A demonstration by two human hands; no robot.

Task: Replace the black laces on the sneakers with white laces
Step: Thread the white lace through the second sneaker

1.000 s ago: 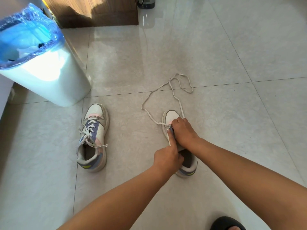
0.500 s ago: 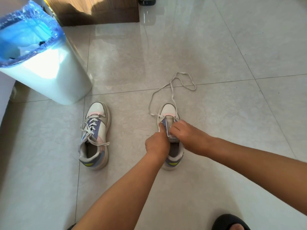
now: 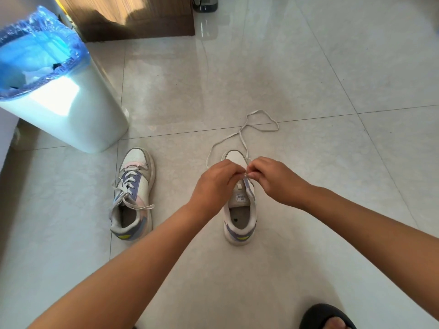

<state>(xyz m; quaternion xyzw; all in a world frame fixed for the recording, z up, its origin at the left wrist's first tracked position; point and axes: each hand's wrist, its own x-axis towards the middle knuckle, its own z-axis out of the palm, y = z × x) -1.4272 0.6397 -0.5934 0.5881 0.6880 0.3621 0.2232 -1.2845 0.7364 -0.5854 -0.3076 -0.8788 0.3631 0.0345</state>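
Two white sneakers with purple and pink panels stand on the tiled floor. The left sneaker (image 3: 133, 195) is threaded with a white lace, its ends loose. Over the front of the right sneaker (image 3: 240, 214), my left hand (image 3: 213, 184) and my right hand (image 3: 275, 179) meet, each pinching the white lace (image 3: 242, 134) near the lower eyelets. The rest of that lace trails in loops on the floor beyond the toe. The tongue and inside of the right sneaker are exposed. My fingers hide the eyelets they work at.
A white bin (image 3: 64, 108) with a blue plastic liner stands at the left, behind the left sneaker. A wooden cabinet base (image 3: 133, 20) is at the back. A foot in a black slipper (image 3: 327, 317) shows at the bottom right.
Both hands have moved forward from the tongue and throat of the right sneaker to its front, now pinching the lace together. The lace loop on the floor has shifted slightly.
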